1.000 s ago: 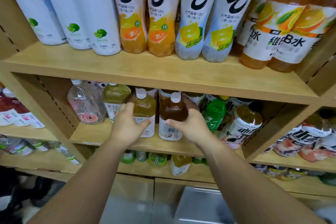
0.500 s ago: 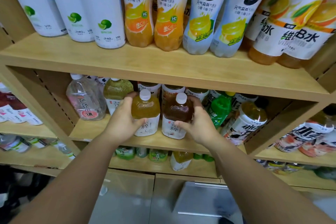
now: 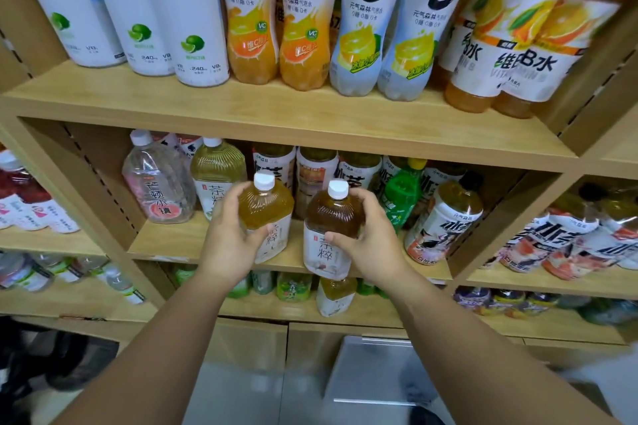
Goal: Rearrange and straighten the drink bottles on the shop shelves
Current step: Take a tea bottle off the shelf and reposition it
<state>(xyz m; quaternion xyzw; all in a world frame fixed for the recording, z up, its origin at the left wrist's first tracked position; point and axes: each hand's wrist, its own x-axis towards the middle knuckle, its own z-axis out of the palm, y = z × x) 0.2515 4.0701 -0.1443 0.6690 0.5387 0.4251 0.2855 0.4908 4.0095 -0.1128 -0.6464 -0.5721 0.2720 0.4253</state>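
Head view: left grip (image 3: pixel 228 245) clasps amber bottle (image 3: pixel 267 205), right grip (image 3: pixel 376 245) clasps dark bottle (image 3: pixel 333 214); both upright, side by side, at shelf (image 3: pixel 179 238) front.

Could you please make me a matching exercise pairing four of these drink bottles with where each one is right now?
Things:
1. pale yellow tea bottle with white cap
2. dark brown tea bottle with white cap
3. green plastic bottle with yellow cap
4. clear plastic bottle with pink label

Places:
A. at the left end of the middle shelf
B. gripped by the right hand
C. beside the right hand, on its right
D. gripped by the left hand

Pairs: 1-D, 2-B, 3-C, 4-A
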